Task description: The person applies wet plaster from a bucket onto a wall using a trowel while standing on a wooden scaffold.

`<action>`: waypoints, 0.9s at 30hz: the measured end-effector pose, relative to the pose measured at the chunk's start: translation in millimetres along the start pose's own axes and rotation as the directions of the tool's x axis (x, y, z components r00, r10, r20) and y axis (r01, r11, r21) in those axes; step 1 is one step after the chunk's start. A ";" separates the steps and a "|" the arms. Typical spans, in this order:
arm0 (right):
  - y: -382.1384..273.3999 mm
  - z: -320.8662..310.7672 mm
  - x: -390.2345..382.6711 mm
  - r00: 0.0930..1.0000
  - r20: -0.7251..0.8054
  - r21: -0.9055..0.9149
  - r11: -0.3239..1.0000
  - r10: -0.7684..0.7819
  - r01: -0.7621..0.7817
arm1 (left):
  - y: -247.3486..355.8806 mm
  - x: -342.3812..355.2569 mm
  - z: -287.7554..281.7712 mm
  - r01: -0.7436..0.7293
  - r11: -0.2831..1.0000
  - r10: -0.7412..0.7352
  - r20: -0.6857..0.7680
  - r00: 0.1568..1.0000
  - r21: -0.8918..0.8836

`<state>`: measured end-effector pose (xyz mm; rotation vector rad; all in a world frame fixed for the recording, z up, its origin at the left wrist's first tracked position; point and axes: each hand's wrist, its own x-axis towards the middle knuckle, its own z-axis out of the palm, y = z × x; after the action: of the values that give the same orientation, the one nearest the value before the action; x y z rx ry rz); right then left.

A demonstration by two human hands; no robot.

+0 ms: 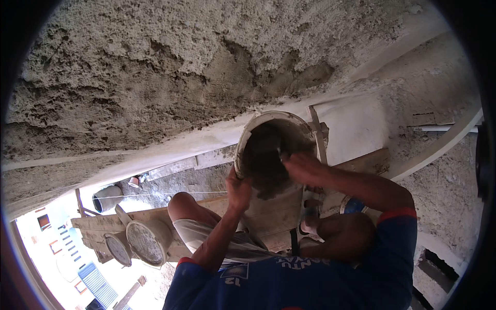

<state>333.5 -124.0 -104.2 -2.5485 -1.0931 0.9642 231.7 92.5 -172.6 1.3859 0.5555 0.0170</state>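
A pale bucket (250,125) with dark grey mortar (261,150) inside is tipped beneath the rough plaster wall (155,72). My left hand (237,188) grips its lower left rim. My right hand (302,166) is closed at the bucket's mouth on what looks like a short tool handle (282,155); the rest of the tool is hidden in the mortar and shadow. An upright wooden strip (318,134) stands just right of the bucket. My legs are bent on a wooden plank platform (268,212).
Two round containers (148,243) (118,250) of grey material sit at the plank's left. Below are a barrel (107,199), a taut white cord (144,193) and a bright open drop. A blue container (353,205) is behind my right leg; a curved pale beam (439,144) spans the right.
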 end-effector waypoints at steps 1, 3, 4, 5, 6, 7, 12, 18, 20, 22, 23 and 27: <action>-2.3 1.0 2.1 0.996 -0.036 -0.006 0.996 -0.087 0.087 | 2.8 2.3 -1.0 -0.029 0.998 0.029 0.002 1.000 0.062; -5.6 2.9 2.0 0.940 -0.114 -0.114 0.944 -0.322 0.310 | 6.5 1.2 -2.9 -0.031 0.991 0.034 -0.021 0.999 0.129; -5.5 3.8 -0.9 0.894 -0.095 -0.156 0.893 -0.438 0.421 | 7.6 1.3 -3.1 -0.014 0.991 0.019 -0.035 0.999 0.137; -5.5 3.2 -2.7 0.934 -0.099 -0.121 0.936 -0.343 0.331 | 8.0 0.6 -3.2 0.009 0.989 -0.002 -0.047 0.999 0.147; -3.1 2.3 -0.6 0.975 -0.016 -0.090 0.971 -0.223 0.221 | 7.8 0.2 -2.8 0.005 0.988 0.001 -0.040 0.999 0.157; -1.2 1.4 -1.4 0.994 0.107 -0.124 0.991 -0.035 0.048 | 6.8 -0.3 -1.9 0.000 0.987 0.006 -0.035 0.999 0.163; 15.3 10.0 7.8 0.998 -0.015 -0.218 0.974 -0.067 0.062 | 2.3 2.5 3.4 -0.074 0.976 0.083 -0.038 0.996 0.206; 27.8 36.4 13.7 0.922 -0.241 -0.196 0.946 -0.303 0.259 | -1.9 1.3 2.3 0.010 0.975 0.006 -0.071 0.997 0.223; 29.6 38.3 13.7 0.920 -0.285 -0.227 0.952 -0.269 0.208 | -6.2 0.9 6.0 -0.031 0.971 0.049 -0.071 0.996 0.236; 28.7 35.1 15.9 0.991 -0.048 -0.252 0.961 -0.127 0.111 | -10.4 1.4 10.5 -0.059 0.988 0.075 -0.112 0.991 0.142; 29.3 33.0 14.3 0.992 0.070 -0.224 0.968 -0.101 0.114 | -11.9 -0.1 11.1 -0.090 0.990 0.103 -0.125 0.987 0.107; 24.1 30.1 17.5 0.995 0.069 -0.097 0.992 -0.071 0.077 | -13.7 -7.4 10.7 0.015 0.983 0.006 -0.116 0.993 0.181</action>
<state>337.0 -130.5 -146.0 -2.5498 -1.2753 1.0050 225.1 77.4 -181.8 1.5683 0.6704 0.0449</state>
